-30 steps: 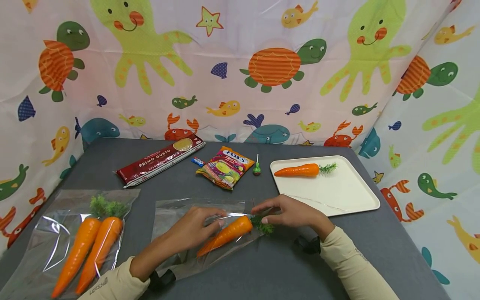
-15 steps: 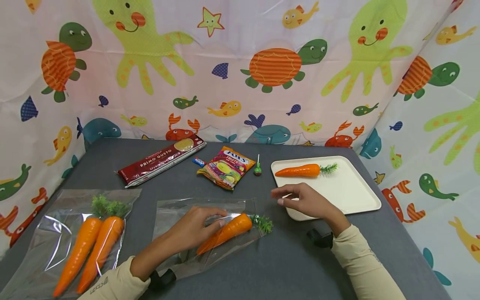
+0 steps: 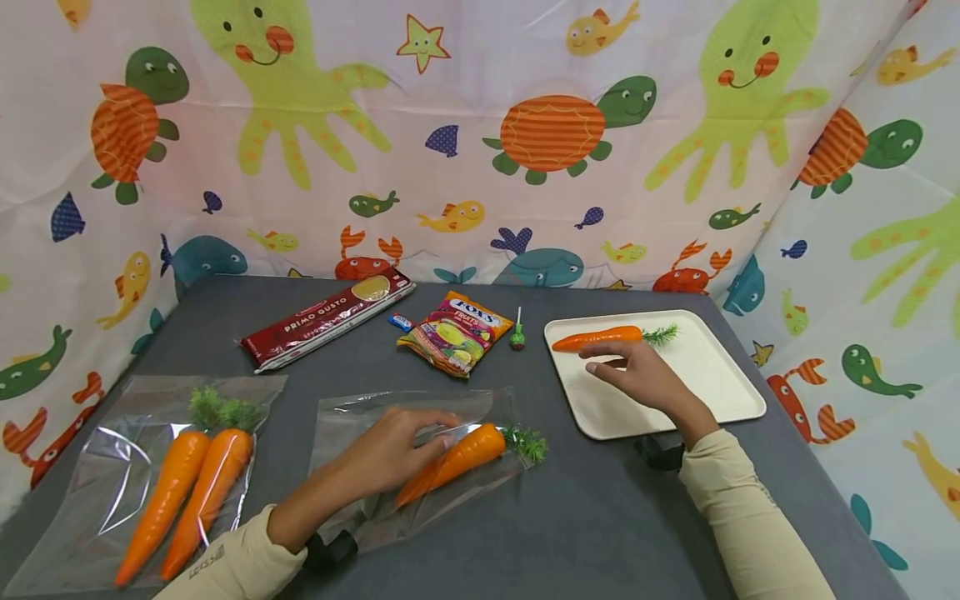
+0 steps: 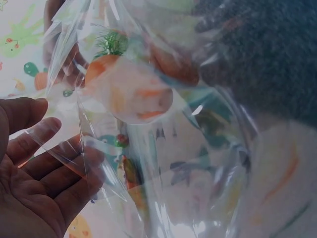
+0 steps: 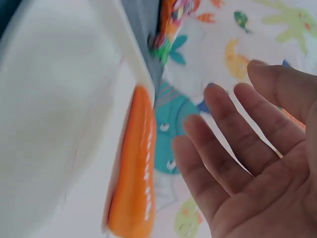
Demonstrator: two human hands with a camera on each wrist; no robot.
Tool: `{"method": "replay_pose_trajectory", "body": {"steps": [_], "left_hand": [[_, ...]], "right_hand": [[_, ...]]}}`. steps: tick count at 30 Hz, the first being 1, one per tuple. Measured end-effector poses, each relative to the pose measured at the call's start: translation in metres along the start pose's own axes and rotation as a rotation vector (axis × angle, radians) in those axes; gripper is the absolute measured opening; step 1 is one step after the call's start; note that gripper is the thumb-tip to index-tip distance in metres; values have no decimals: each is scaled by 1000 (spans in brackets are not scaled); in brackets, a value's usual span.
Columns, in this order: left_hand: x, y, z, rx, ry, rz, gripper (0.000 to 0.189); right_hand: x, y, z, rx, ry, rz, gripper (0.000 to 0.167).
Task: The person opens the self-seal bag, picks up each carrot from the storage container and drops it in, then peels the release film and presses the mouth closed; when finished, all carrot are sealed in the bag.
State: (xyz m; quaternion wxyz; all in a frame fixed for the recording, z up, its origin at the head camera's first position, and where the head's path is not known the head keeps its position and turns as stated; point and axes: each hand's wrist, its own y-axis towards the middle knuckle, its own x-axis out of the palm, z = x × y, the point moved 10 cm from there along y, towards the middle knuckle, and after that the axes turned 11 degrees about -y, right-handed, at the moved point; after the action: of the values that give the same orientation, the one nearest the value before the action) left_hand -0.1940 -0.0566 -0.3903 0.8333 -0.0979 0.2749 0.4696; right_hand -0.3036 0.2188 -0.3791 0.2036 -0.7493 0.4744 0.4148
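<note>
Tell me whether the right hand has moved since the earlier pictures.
Yes: against the white tray, the right hand has gone right and forward, from the near left corner toward the tray's carrot.

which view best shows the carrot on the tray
The head view: it shows the carrot from tip to leaves, though the right hand hides a little. Right wrist: closer, but leaves cut off. Left wrist: I can't make it out.

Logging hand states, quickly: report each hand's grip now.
Left hand: open, over the clear bag with one carrot.
Right hand: open, empty, over the tray.
</note>
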Motion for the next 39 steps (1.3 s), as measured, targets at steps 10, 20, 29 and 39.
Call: {"method": "replay_pose_trajectory", "body": {"steps": [10,20,29,39], "left_hand": [[-1,0,-1,-29,1,-1,30],[-3,1,0,-19,-3,-8,30],[-3,0,-2,-46,-2,-14,31],[-4,-2,-2,-42,-5,-1,30]], "right_hand": [[-30,-2,45,166,-166,110,47],[-51,5,84,209,-164,138,51],[-49,12,110,280,-170,66,61],[-28,18,126,293,-142,-35,74]]}}
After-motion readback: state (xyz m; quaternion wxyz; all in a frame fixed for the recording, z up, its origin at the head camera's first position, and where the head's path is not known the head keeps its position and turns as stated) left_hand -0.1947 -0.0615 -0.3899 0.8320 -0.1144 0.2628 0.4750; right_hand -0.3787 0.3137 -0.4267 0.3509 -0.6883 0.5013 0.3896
